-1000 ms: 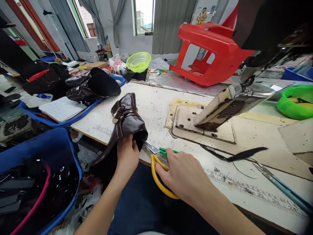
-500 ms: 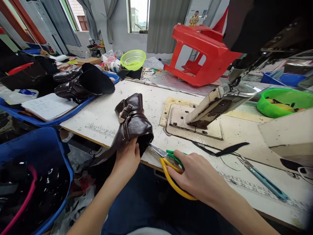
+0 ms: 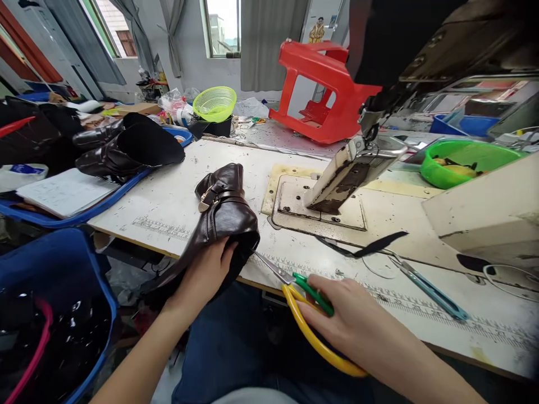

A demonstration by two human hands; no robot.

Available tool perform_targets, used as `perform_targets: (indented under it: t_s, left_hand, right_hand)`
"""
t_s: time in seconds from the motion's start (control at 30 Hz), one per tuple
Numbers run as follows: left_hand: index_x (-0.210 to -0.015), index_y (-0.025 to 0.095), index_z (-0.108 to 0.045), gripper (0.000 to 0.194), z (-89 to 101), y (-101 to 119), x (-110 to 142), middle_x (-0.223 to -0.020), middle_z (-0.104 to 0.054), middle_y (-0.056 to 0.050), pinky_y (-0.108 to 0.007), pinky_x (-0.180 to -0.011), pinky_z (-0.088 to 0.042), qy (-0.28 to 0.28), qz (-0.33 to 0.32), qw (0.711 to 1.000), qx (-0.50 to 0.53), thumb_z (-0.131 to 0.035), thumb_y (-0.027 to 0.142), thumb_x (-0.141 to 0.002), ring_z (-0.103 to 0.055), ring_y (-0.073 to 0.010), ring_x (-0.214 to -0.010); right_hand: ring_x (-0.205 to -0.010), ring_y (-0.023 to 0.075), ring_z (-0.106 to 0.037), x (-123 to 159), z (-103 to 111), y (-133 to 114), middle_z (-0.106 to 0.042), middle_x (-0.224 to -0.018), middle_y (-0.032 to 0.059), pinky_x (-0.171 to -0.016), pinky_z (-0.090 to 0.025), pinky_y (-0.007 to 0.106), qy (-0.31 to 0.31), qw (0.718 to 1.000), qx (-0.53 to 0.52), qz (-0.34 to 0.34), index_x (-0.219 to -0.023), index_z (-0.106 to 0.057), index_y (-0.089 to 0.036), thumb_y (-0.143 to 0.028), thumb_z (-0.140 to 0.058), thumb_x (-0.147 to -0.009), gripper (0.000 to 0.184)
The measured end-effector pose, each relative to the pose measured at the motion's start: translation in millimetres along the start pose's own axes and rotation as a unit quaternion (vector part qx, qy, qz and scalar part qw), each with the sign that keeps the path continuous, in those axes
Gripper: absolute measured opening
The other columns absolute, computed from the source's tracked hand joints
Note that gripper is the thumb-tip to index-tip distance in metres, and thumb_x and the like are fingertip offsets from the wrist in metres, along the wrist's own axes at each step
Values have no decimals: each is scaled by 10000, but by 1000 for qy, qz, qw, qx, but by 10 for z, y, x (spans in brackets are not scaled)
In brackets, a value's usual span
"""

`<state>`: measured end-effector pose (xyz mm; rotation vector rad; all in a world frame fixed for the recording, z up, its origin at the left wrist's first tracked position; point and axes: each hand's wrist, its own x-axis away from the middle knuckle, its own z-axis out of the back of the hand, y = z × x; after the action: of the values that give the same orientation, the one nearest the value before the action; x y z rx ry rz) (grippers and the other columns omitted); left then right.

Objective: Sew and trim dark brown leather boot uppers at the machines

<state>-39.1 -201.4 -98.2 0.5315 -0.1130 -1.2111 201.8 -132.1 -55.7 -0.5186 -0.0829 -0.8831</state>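
Note:
A dark brown leather boot upper (image 3: 229, 210) with straps and a gold-toned buckle lies at the table's front edge. My left hand (image 3: 206, 269) grips it by its near opening, with the fingertips partly hidden by the leather. Scissors (image 3: 309, 314) with one green and one yellow handle are in my right hand (image 3: 341, 311), which is closed around the handles. Their blades point left, and the tips reach the dark opening of the boot upper, where the ends are hard to make out.
The sewing machine's post (image 3: 337, 182) rises from the white table (image 3: 168, 196). A black strip (image 3: 379, 244) and blue-handled snips (image 3: 435, 292) lie at right. More boot uppers (image 3: 138, 146) rest on a blue tray at left. A blue bin (image 3: 54, 264) stands below, left.
The view has shifted slightly to the right. My right hand and the scissors have drawn a little away from the boot upper, downward and right. My left hand keeps its hold.

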Motion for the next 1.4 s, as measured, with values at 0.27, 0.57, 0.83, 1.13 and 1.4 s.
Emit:
perform_targets:
  t_s: [0.27,0.57,0.83,1.13,1.4]
  left_hand:
    - [-1189,248,-728,335,-161,103,78,-1273,-706,-88,-534,-1134,-419,-8,-48,997,-60,-555,419,-959,-584,-358,-1285]
    - [-1223,238,-715,393,-225,67,103,-1192,-736,-129,-573,-1089,-432,-6,-201,971,-129,-403,275,-988,-647,-383,-1186]
    - [-1175,166,-692,406,-155,135,-9,-921,-780,-103,-370,-838,-594,26,-298,943,-145,-342,162,-970,-750,-258,-757]
    - [-1124,171,-700,340,-179,177,-64,-1057,-770,-143,-456,-955,-549,84,-309,931,-178,-392,265,-1016,-742,-324,-977]
    - [-1080,107,-692,379,-151,208,0,-970,-782,-163,-425,-858,-588,87,-345,917,-179,-344,240,-1017,-764,-322,-862]
  right_hand:
    - [-257,46,-270,373,-537,93,-391,-429,-111,-294,-218,173,-236,697,-662,-144,-787,-510,-223,-751,-608,-753,537]
    - [-322,38,-408,576,-1001,88,-467,-495,-59,-345,-316,142,-197,556,-804,-70,-809,-632,-121,-640,-570,-899,531]
    - [-292,46,-376,412,-988,2,-439,-462,-59,-315,-288,160,-183,555,-810,-53,-758,-636,-115,-616,-529,-925,539]
    - [-268,29,-259,324,-1093,-356,-375,-451,-114,-295,-162,171,-57,553,-824,-108,-794,-549,-185,-681,-598,-860,503]
    - [-272,40,-306,235,-1001,-368,-409,-465,-106,-301,-197,179,-35,529,-844,-80,-805,-554,-186,-597,-570,-909,425]
